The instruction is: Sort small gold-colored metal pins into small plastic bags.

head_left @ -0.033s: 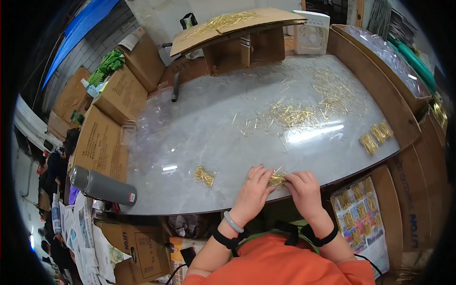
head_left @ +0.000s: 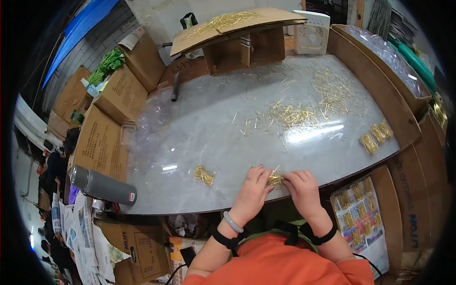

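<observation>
Near the table's front edge, a small bundle of thin gold wire pieces [head_left: 275,178] lies between my two hands. My left hand [head_left: 253,191] grips its left side, with a pale bangle and a black band at the wrist. Closed on its right end are the fingers of my right hand [head_left: 304,191]. Part of the bundle is hidden by my fingers. Another gold wire bundle [head_left: 204,175] lies to the left on the grey tabletop [head_left: 228,147]. Further back spreads a loose heap of gold wire pieces [head_left: 297,114]. Several finished-looking gold bundles [head_left: 375,137] sit at the right edge.
A grey bottle [head_left: 102,185] lies tilted in view at the left edge, beside cardboard boxes [head_left: 97,142]. At the back stand a cardboard shelf [head_left: 223,52] and a white fan [head_left: 311,33]. Below right, more bundles rest on a printed sheet [head_left: 375,247]. Clear plastic [head_left: 152,128] lies left.
My hands have shifted very slightly around the bundle, the right fingers a little inward. Everything else looks the same.
</observation>
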